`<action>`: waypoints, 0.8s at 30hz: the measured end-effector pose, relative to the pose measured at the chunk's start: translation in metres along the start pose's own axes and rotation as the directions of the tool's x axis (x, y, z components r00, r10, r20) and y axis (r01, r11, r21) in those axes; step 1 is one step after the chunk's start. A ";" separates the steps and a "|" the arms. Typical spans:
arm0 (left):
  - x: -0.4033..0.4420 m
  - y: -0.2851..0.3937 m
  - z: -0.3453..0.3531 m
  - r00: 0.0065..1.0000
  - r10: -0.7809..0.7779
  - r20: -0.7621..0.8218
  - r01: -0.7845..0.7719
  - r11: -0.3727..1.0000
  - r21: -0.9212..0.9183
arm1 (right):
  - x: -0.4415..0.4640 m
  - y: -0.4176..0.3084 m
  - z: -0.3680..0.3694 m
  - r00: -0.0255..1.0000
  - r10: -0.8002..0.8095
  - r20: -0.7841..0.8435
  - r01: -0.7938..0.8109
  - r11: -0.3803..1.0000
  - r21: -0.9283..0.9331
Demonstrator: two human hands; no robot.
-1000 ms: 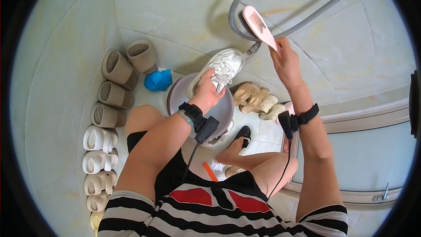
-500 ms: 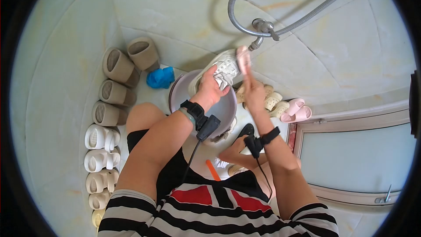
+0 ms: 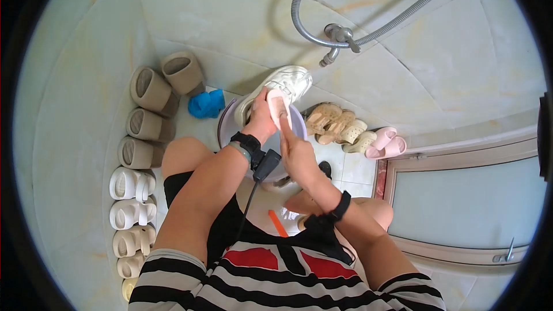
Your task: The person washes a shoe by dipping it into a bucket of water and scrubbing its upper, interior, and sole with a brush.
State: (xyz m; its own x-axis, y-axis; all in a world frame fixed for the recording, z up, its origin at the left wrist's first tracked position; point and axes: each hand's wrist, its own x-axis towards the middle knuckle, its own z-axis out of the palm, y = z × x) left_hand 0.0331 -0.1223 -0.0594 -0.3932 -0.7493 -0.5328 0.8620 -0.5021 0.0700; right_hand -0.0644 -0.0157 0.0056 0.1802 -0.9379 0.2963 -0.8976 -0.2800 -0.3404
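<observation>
A white lace-up sneaker [image 3: 295, 82] is tilted over a pale lavender bucket [image 3: 298, 122], its toe toward the wall tap. My left hand [image 3: 262, 120] is closed around the sneaker's side. In my right hand [image 3: 298, 154] is a pale pink scrubbing brush [image 3: 277, 107], held by its handle, with its head against or just over the sneaker near my left fingers. The brush's bristles are hidden. My arms cover part of the bucket.
Taupe slippers [image 3: 151, 89] and white sandals [image 3: 132, 183] line the left wall. A blue plastic bundle [image 3: 206, 103] lies beside the bucket. Beige clogs [image 3: 352, 131] and pink slippers [image 3: 387, 143] stand at right, near a glass door [image 3: 466, 204]. A tap [image 3: 340, 35] with a hose juts out above.
My right hand has brought the brush down and left, from the toe end to the side by my left hand. The sneaker has turned, showing more of its upper.
</observation>
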 end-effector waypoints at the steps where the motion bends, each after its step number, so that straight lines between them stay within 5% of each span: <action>1: -0.002 -0.001 -0.001 0.998 0.024 0.059 -0.025 1.000 0.016 | -0.002 0.002 -0.004 0.996 0.044 0.073 -0.040 0.997 -0.059; 3: -0.015 0.001 0.005 0.999 -0.025 0.023 0.020 0.977 0.214 | 0.010 0.026 -0.014 0.990 0.102 0.098 -0.087 0.986 -0.140; 7: -0.027 -0.005 0.020 0.996 -0.087 0.032 0.081 0.985 0.152 | 0.047 0.053 -0.012 0.960 0.280 -0.013 -0.277 0.942 -0.189; 10: -0.028 -0.001 0.018 0.995 -0.042 -0.089 0.055 0.986 0.156 | 0.018 0.015 -0.005 0.984 0.174 0.033 -0.172 0.984 -0.048; 12: -0.016 0.002 0.009 1.000 -0.022 -0.020 0.024 0.994 0.109 | 0.003 -0.002 -0.010 0.994 0.018 0.111 -0.023 0.999 0.048; 17: -0.021 0.003 0.007 0.995 -0.102 0.018 0.097 0.981 0.168 | 0.049 0.061 -0.005 0.969 0.242 0.043 -0.235 0.964 -0.127; 20: -0.017 0.004 0.001 0.998 -0.067 -0.006 0.067 0.979 0.190 | 0.044 0.039 0.002 0.982 0.186 0.022 -0.185 0.982 -0.029; 22: -0.003 0.003 -0.009 0.999 -0.024 0.049 0.019 0.995 0.096 | 0.013 0.001 -0.005 0.992 -0.061 0.108 0.054 0.996 0.071; 24: -0.008 0.003 -0.005 0.995 0.013 0.096 -0.013 1.000 0.004 | 0.017 0.013 -0.013 0.990 -0.023 0.138 0.016 0.999 0.052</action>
State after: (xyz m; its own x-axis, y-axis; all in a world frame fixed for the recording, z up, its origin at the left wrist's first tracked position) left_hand 0.0408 -0.1153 -0.0592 -0.4111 -0.7939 -0.4480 0.8660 -0.4936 0.0802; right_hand -0.0780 -0.0329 0.0175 0.2547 -0.9504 0.1786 -0.8726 -0.3055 -0.3812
